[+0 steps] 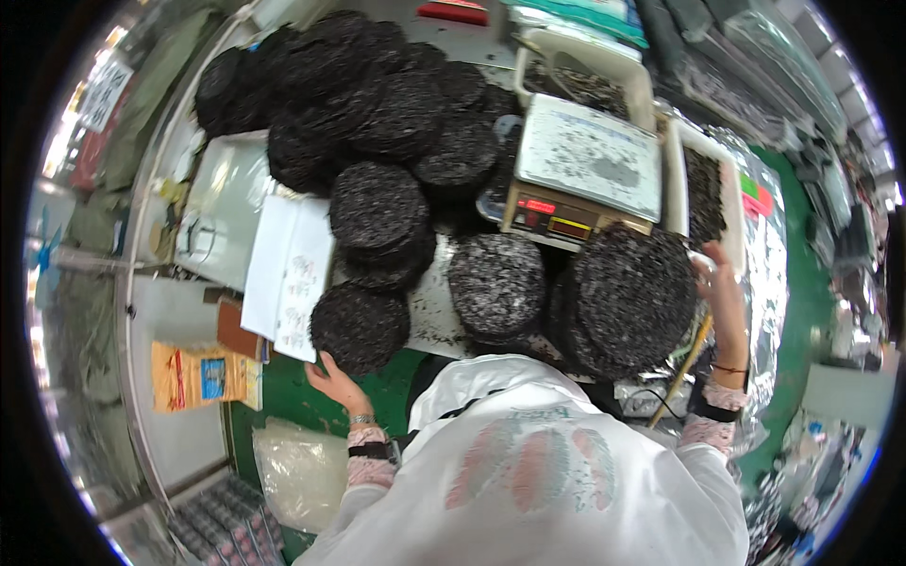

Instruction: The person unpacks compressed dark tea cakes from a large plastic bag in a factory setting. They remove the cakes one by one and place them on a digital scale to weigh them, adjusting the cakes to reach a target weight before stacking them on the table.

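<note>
My left hand (338, 385) is at the lower edge of a round black cake (359, 327), apparently dried seaweed, its fingers apart. Just above that hand lies an open notebook (289, 276) with handwriting on it. At the right, my right hand (723, 297) is raised beside the rim of a large stack of dark cakes (635, 301). A small whitish thing shows by its fingertips; whether they grip it is unclear. Between the hands sits another cake stack (497, 286) with a paler, speckled top. A digital scale (589, 159), strewn with dark crumbs, stands behind the stacks.
Many more black cakes (396, 113) are heaped at the far left. White bins (648, 78) of dark fragments stand behind and right of the scale. A yellow stick (686, 368) leans near my right forearm. At the left are a yellow packet (187, 375) and a plastic bag (301, 474).
</note>
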The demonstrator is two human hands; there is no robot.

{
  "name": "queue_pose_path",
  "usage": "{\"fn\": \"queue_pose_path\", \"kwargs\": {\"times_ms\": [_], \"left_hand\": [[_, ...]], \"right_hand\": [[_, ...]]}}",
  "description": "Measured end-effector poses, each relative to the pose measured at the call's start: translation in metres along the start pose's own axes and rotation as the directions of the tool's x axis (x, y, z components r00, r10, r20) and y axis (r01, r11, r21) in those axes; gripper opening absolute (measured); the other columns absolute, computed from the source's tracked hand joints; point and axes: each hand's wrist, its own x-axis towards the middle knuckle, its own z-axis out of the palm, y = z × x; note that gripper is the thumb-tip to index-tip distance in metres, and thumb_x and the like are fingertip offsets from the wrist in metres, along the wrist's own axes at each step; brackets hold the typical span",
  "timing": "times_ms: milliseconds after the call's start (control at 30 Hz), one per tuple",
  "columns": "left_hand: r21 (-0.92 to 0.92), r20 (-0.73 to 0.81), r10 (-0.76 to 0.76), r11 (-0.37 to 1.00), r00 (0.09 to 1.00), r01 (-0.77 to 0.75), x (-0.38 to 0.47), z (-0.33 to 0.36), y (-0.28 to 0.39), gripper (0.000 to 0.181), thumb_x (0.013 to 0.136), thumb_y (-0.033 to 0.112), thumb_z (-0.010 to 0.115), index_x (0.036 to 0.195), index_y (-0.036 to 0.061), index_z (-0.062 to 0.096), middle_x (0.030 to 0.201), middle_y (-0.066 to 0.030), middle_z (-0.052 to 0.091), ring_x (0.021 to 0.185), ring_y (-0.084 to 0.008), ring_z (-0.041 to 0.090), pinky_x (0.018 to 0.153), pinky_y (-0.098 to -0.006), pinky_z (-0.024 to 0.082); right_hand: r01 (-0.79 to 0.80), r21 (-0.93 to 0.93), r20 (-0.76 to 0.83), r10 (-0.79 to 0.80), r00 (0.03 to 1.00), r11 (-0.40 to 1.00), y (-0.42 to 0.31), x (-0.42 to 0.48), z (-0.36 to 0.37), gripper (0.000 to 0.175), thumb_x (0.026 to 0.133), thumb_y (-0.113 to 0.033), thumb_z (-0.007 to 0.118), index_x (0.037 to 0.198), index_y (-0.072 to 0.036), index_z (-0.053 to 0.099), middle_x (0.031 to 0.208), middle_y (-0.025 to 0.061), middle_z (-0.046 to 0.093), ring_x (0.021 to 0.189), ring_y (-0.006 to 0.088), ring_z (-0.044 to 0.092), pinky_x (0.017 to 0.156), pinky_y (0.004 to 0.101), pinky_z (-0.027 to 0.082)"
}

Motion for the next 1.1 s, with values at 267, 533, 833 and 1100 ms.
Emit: {"fn": "queue_pose_path", "kwargs": {"times_ms": [267, 533, 833, 1100], "left_hand": [[-0.7, 0.662, 0.707, 0.466, -0.248, -0.542, -0.131, 0.142, 0.294, 0.065, 0.086, 0.029, 0.074, 0.139, -0.0013, 0.051, 0.146, -0.0213, 0.047, 0.136, -0.0385, 0.045, 0.114, -0.0498, 0.034], [-0.806, 0.552, 0.576, 0.182, -0.603, -0.563, -0.192, 0.184, 0.284, 0.072, 0.087, 0.04, 0.071, 0.141, -0.0012, 0.049, 0.153, -0.0261, 0.037, 0.142, -0.044, 0.035, 0.117, -0.0563, 0.027], [-0.806, 0.558, 0.715, 0.346, -0.421, -0.48, -0.185, 0.185, 0.272, 0.113, 0.079, 0.058, 0.077, 0.158, 0.0048, 0.016, 0.162, -0.0299, 0.007, 0.151, -0.0464, 0.007, 0.12, -0.0599, 0.009], [-0.439, 0.888, 0.46, 0.846, -0.003, -0.304, -0.169, 0.191, 0.267, 0.121, 0.08, 0.054, 0.078, 0.156, -0.0065, 0.006, 0.163, -0.0291, 0.005, 0.153, -0.0391, 0.007, 0.122, -0.0438, 0.013]], "right_hand": [[-0.258, 0.155, 0.006, 0.26, 0.966, 0.954, 0.061, -0.047, 0.031, 0.09, 0.1, -0.071, 0.027, 0.145, 0.004, 0.045, 0.144, 0.0117, 0.052, 0.131, 0.0226, 0.048, 0.11, 0.0351, 0.034], [0.046, -0.034, -0.081, -0.048, 0.996, 0.998, 0.019, -0.079, 0.05, 0.058, 0.105, -0.032, 0.052, 0.148, 0.004, 0.04, 0.145, 0.0159, 0.051, 0.136, 0.0223, 0.044, 0.114, 0.0321, 0.031], [0.174, 0.482, -0.423, 0.054, 0.904, 0.858, -0.019, -0.019, 0.03, 0.023, 0.094, -0.015, 0.07, 0.11, 0.0, 0.064, 0.092, -0.0018, 0.063, 0.081, 0.0048, 0.055, 0.075, 0.0215, 0.044], [-0.038, -0.204, -0.542, -0.08, 0.837, 0.978, 0.072, 0.03, -0.041, 0.057, 0.1, -0.04, 0.06, 0.131, 0.007, 0.055, 0.106, 0.0117, 0.067, 0.09, 0.0151, 0.06, 0.078, 0.0284, 0.049]]}}
